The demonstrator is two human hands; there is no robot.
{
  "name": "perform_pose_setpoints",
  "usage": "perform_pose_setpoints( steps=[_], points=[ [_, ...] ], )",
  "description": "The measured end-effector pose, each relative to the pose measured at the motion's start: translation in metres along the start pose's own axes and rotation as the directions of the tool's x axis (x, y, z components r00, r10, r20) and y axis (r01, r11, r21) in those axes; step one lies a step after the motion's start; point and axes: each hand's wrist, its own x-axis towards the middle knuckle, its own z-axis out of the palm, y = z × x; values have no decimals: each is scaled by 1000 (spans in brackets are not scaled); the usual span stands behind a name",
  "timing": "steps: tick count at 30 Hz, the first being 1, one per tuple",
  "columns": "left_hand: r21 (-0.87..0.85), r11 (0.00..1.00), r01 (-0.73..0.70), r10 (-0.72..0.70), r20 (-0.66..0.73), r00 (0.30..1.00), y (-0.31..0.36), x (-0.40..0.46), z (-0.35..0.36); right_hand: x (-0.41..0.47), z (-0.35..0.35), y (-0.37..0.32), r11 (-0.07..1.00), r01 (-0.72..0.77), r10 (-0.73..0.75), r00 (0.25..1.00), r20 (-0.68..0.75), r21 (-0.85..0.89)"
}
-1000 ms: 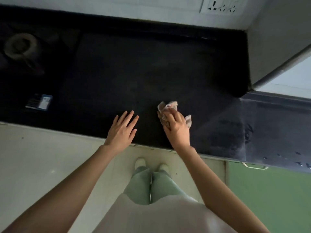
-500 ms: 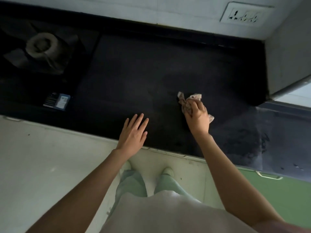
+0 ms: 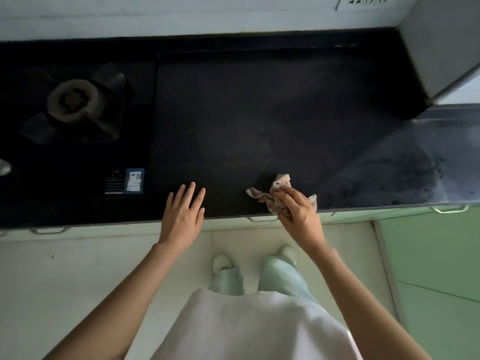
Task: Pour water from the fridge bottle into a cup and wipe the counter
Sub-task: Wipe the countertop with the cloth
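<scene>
The right hand (image 3: 298, 214) grips the rag (image 3: 270, 197) at the counter (image 3: 259, 120) edge. The left hand (image 3: 183, 214) lies flat. Rag ends could drag drips onto the floor.

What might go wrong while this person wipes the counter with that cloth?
The right hand grips the cloth at the counter front edge, so crumbs or water may get swept onto the floor. The wet-looking patch to the right could be missed. Wiping left might knock the small box beside the stove burner.
</scene>
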Motion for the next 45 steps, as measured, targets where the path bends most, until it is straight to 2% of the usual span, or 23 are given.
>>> perform_pose_setpoints(
  steps=[5,8,10,14,17,20,22,26,29,31,34,36,41,43,45],
  points=[
    [-35,999,-12,13,21,1000,-3,0,-1,62,-21,27,957,-289,282,945,-165,-20],
    [-39,999,-6,7,22,1000,-1,-1,-1,98,-6,3,927,-362,340,920,-192,-93],
    [-38,999,-4,5,18,1000,-1,-1,-2,104,16,-29,948,-276,248,953,-172,-161],
    [-37,999,-15,15,-4,1000,-4,0,1,68,62,-77,997,14,-12,1000,23,-82],
    [-56,998,-8,8,-13,1000,-4,-1,4,29,58,-75,984,176,-173,979,105,-17],
    [-67,998,-2,1,-16,1000,-4,-1,5,24,29,-43,972,231,-227,970,85,-39],
    [-66,998,11,-12,-13,1000,-2,-1,4,47,10,-15,986,148,-145,989,38,-82],
    [-52,998,34,-34,-6,999,1,-1,2,127,-4,22,984,-148,140,987,-83,-102],
    [-32,998,54,-54,12,998,3,1,-1,176,12,6,968,-223,211,972,-108,-113],
    [-26,998,64,-64,17,998,5,1,-2,187,28,-22,978,-151,142,987,-74,-141],
    [-15,997,73,-73,24,997,7,1,-2,170,49,-58,990,101,-95,994,62,-102],
    [-15,997,78,-78,19,997,7,0,-1,141,56,-65,967,247,-236,959,160,-54],
    [-22,997,68,-68,6,998,5,0,1,97,24,-26,874,486,-470,843,260,2],
    [-21,997,71,-70,12,997,5,0,2,112,6,1,858,511,-488,839,241,-42],
    [-19,997,75,-75,14,997,6,-1,3,142,-1,19,915,392,-370,910,188,-93]
  ],
)
